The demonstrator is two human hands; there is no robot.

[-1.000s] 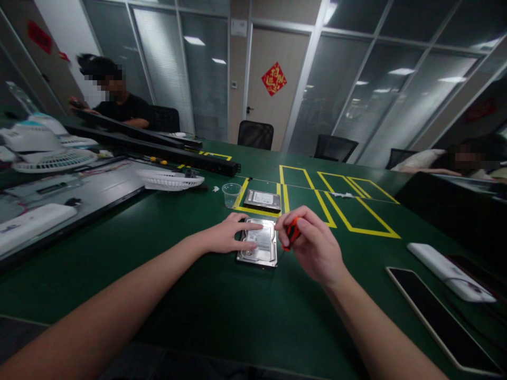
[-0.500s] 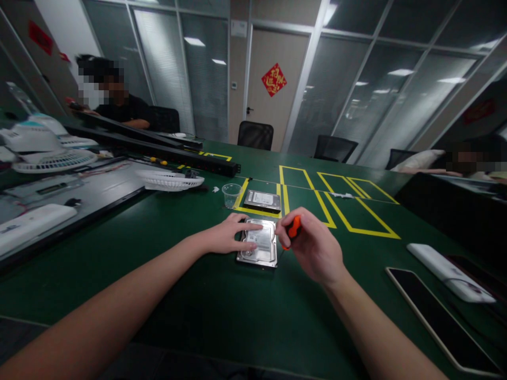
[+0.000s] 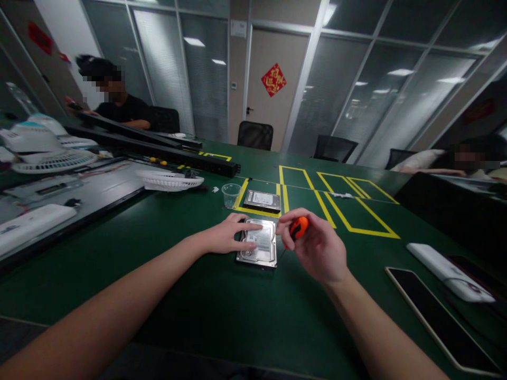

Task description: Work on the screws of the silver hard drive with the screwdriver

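Note:
A silver hard drive (image 3: 263, 253) lies flat on the green table in front of me. My left hand (image 3: 227, 235) rests over its left side, thumb and index finger stretched apart across the top cover. The other fingers sit by its upper left edge. Just right of the drive, my right hand (image 3: 317, 245) is closed around a screwdriver with an orange and black handle (image 3: 300, 227). The screwdriver's shaft and tip are mostly hidden or too thin to make out. Beyond the drive lies a second hard drive (image 3: 262, 200), label up, within yellow tape.
A clear plastic cup (image 3: 231, 196) stands left of the second drive. A white fan grille (image 3: 170, 181) and long black bars (image 3: 190, 161) lie to the left. On the right are a phone (image 3: 435, 316) and a white power strip (image 3: 447, 272). Two people sit farther off.
My right hand has shifted slightly right and turned the screwdriver, so its handle end now faces me more. My left hand and both drives stay in place.

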